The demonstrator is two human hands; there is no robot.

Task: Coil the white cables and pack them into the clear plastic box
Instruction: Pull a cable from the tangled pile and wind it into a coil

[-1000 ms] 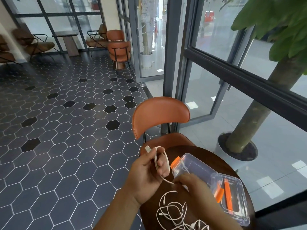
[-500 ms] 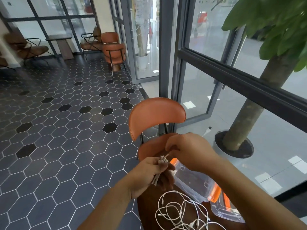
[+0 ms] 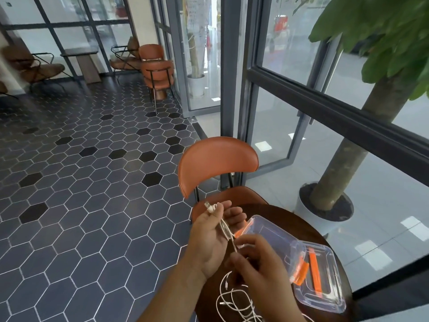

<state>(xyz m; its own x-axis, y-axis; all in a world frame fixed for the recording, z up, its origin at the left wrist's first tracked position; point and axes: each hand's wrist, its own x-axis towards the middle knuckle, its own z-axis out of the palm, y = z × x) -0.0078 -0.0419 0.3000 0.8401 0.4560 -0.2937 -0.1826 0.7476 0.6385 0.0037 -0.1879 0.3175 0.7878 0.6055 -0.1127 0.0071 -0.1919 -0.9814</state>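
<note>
1. White cable [image 3: 224, 225] is lying folded in several strands across the left hand [image 3: 212, 240], whose fingers are curling loosely round it. The plug end [image 3: 207, 206] is sticking out above the thumb.
2. Right hand [image 3: 257, 261] is pinching the lower run of the same cable between thumb and fingertips, just beside the left palm.
3. Coiling is judged to be the step in hand. Good practice is laying equal loops and feeding the strand under light tension.
4. Clear plastic box [image 3: 276, 231] is sitting open on the dark round surface [image 3: 290, 214], just beyond the hands. Its lid [image 3: 325, 289], bearing orange latches, is lying against its right side.
5. Remaining white cables [image 3: 232, 300] are lying tangled on the surface under the right wrist. The trailing strand is likely running into that tangle and risks snagging.
6. Orange chair [image 3: 218, 163] and potted tree [image 3: 325, 201] are standing beyond the surface, obstructing nothing.
</note>
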